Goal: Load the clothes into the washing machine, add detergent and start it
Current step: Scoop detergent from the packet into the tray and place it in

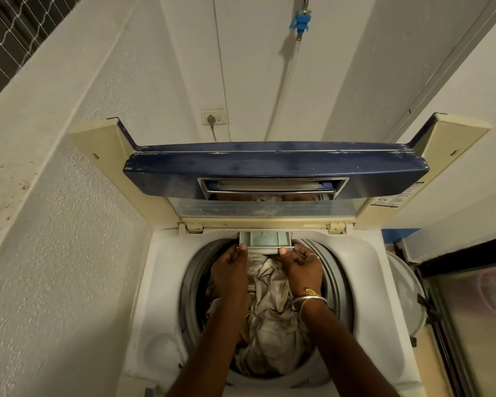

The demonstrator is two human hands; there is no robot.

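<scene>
A white top-loading washing machine (158, 296) stands below me with its blue lid (275, 167) folded up at the back. Beige crumpled clothes (269, 325) fill the drum. A small detergent drawer (265, 240) sticks out over the drum's far rim, with pale blue powder in it. My left hand (231, 270) grips the drawer's front left corner, thumb on its edge. My right hand (302, 266), with a ring and a bangle, grips the front right corner.
White walls close in on the left and behind. A wall socket (213, 118) with a plugged cable sits above the lid. A hose (284, 78) with a blue tap fitting hangs on the back wall. A white bucket (404, 293) and a dark door frame (441, 325) stand at the right.
</scene>
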